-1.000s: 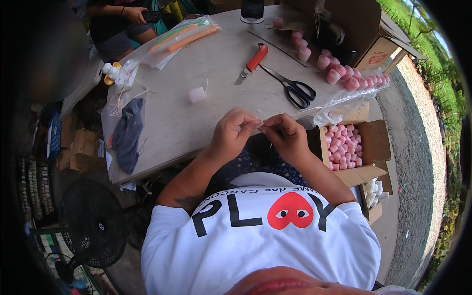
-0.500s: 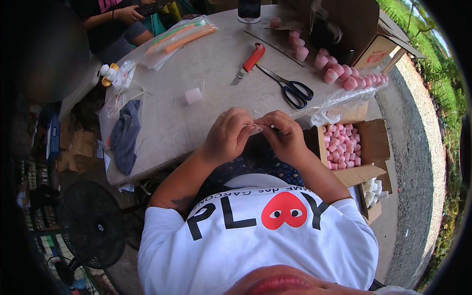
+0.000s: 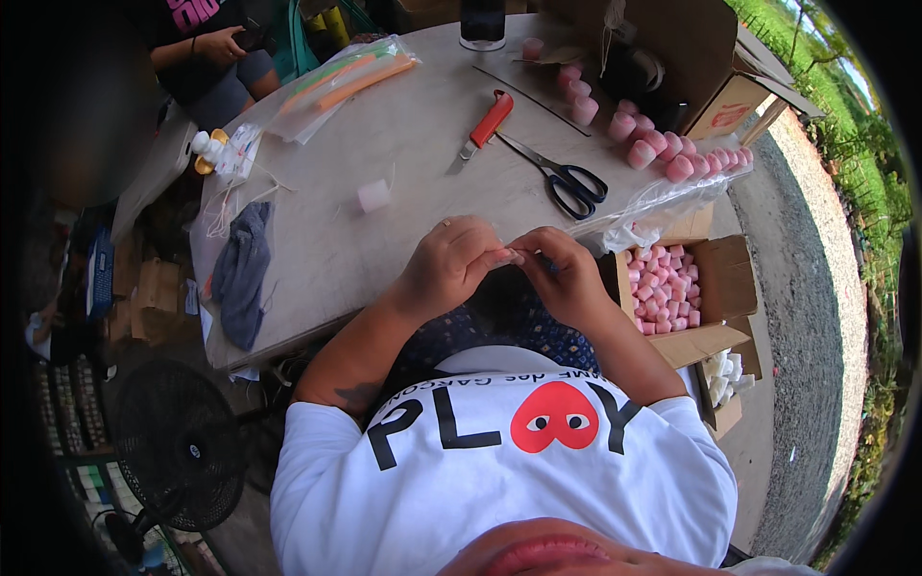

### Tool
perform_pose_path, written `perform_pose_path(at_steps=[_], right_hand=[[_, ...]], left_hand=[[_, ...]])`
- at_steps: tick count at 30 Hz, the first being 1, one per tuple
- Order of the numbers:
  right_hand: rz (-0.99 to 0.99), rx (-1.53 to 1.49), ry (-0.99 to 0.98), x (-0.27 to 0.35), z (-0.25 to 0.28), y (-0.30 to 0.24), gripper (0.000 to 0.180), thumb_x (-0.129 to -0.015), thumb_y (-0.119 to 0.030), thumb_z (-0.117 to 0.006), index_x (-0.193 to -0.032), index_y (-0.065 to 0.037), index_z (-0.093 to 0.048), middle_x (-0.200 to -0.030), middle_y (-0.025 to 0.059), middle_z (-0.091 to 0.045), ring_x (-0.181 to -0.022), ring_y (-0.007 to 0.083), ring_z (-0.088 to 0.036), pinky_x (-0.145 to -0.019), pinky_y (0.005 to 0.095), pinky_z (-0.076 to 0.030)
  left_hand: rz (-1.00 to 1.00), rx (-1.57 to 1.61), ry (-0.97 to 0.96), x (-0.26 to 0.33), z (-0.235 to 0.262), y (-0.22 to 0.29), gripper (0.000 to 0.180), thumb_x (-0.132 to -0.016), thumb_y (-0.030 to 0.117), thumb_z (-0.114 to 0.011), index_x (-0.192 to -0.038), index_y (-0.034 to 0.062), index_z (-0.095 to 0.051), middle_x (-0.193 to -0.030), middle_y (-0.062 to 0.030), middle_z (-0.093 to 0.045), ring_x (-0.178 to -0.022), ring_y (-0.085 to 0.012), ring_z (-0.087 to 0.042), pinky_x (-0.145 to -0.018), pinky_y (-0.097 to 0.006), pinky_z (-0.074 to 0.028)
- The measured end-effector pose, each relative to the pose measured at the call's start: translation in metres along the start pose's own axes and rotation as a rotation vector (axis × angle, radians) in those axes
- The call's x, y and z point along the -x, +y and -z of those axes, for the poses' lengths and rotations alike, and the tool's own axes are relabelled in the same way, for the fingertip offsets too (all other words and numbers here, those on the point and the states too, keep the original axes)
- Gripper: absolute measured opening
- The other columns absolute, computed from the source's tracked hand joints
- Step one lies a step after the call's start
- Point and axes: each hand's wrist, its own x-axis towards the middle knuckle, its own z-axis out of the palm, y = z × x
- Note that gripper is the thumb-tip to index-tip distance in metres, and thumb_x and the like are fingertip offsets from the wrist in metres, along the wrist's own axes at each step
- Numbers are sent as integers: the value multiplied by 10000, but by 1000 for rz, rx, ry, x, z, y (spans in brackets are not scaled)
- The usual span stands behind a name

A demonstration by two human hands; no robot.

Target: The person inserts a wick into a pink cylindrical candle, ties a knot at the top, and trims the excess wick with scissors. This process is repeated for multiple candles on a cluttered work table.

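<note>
Both hands meet at frame centre, over the near edge of the table (image 3: 384,144). Left hand (image 3: 451,264) and right hand (image 3: 567,274) have fingertips pressed together, pinching a small clear piece (image 3: 516,255) between them; too small to identify. Scissors (image 3: 562,178) lie above, box of pink items (image 3: 672,288) just right of right hand.

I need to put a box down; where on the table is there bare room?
Bare table lies between the plastic bag and the red-handled knife, and around the small pink piece. The right side is crowded: scissors, pink pieces.
</note>
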Motion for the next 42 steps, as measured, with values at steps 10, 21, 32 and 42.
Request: perform_pose_path(at_steps=[10, 21, 32, 42], right_hand=[[-172, -258, 89, -14, 6, -8, 130, -859, -102, -652, -969, -39, -679, -991, 85, -605, -955, 188, -555, -854, 290, -428], [-78, -129, 284, -12, 13, 4, 112, -819, -65, -655, -930, -55, -669, -1069, 86, -573, -1106, 247, -478, -939, 356, -383], [-188, -170, -43, -17, 17, -3, 59, -855, -65, -641, -904, -32, -643, -984, 85, -585, -964, 204, -546, -890, 304, -407], [-51, -468, -161, -34, 9, -10, 102, -891, -73, -602, -979, -26, -620, -940, 66, -573, -908, 185, -552, -882, 274, -404]], left_hand=[[378, 543, 101, -6, -10, 3, 149, -907, 110, -603, -1030, 34, -568, -996, -74, -591, -900, -176, -589, -766, -301, -481], [784, 773, -101, -14, -24, 5, 206, -933, 102, -551, -1075, -32, -614, -929, -77, -642, -861, -129, -595, -782, -263, -482], [-79, -281, -37, -35, 5, -1, 34, -928, 61, -535, -909, 33, -542, -824, -77, -520, -752, -141, -518, -689, -269, -433], [514, 960, 104, -18, -5, 5, 212, -1000, 215, -453, -1136, 53, -456, -928, 3, -501, -835, -44, -461, -766, -217, -397]])
